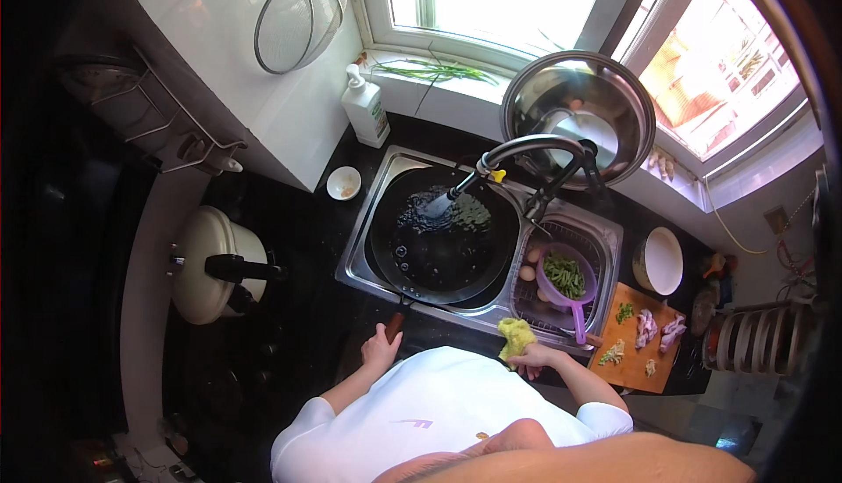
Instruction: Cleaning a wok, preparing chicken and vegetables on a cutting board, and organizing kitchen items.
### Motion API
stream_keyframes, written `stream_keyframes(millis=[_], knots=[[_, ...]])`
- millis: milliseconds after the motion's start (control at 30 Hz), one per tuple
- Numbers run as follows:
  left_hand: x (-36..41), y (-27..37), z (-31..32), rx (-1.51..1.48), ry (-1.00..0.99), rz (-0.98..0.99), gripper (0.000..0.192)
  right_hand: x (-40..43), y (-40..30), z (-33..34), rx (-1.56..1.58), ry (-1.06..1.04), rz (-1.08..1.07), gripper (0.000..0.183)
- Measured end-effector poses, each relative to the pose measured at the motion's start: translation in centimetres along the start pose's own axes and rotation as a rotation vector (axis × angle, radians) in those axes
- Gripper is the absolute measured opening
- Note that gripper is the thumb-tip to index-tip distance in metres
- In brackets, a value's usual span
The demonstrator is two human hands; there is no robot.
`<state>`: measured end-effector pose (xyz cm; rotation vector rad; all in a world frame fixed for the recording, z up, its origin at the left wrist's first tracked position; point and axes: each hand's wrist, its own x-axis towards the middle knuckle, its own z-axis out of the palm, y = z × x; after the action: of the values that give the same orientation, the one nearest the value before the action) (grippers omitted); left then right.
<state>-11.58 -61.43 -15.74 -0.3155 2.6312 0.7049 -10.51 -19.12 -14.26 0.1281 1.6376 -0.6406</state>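
Observation:
My left hand (379, 350) grips the wooden handle (395, 327) of a dark wok (454, 276). The wok sits in the larger basin of a steel sink (356, 261) and holds water. A stream runs into it from the faucet (536, 143), stirring up ripples and bubbles. At the sink's front edge, my right hand (531, 357) holds a crumpled yellow-green cloth (517, 336). Just beyond that hand, the smaller basin contains a purple strainer (551, 295) with cut green vegetables (564, 274) and several eggs (527, 273).
To the right lies a wooden cutting board (628, 345) with chopped ingredients, near a white bowl (660, 261). A large steel basin (579, 69) leans behind the faucet. On the left are a pressure cooker (204, 266), a small bowl (344, 182) and a pump bottle (366, 109).

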Motion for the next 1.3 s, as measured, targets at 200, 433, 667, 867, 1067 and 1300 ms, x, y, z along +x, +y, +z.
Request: stream_keyframes(millis=[200, 433, 667, 867, 1067, 1300], knots=[[0.0, 0.0, 0.0, 0.01, -0.01, -0.004, 0.042, -0.1, -0.3, -0.3, -0.022, -0.021, 0.003, 0.058], [0.2, -0.1, 0.1, 0.023, -0.003, -0.01, 0.043, -0.4, -0.4, -0.2, -0.021, 0.0, -0.011, 0.06], [0.1, 0.1, 0.2, 0.021, -0.008, -0.016, 0.042, -1.2, -0.9, -0.3, 0.009, 0.013, -0.028, 0.062], [0.2, -0.1, 0.5, 0.032, 0.018, 0.01, 0.042, -0.9, -0.3, -0.4, 0.012, 0.009, -0.01, 0.062], [0.1, 0.2, 0.4, 0.023, 0.025, 0.008, 0.042, -1.3, -0.7, -0.6, 0.006, 0.003, -0.014, 0.062], [0.1, 0.3, 0.2, 0.003, 0.023, 0.001, 0.042, -1.0, -0.5, -0.3, 0.005, 0.018, -0.013, 0.061]])
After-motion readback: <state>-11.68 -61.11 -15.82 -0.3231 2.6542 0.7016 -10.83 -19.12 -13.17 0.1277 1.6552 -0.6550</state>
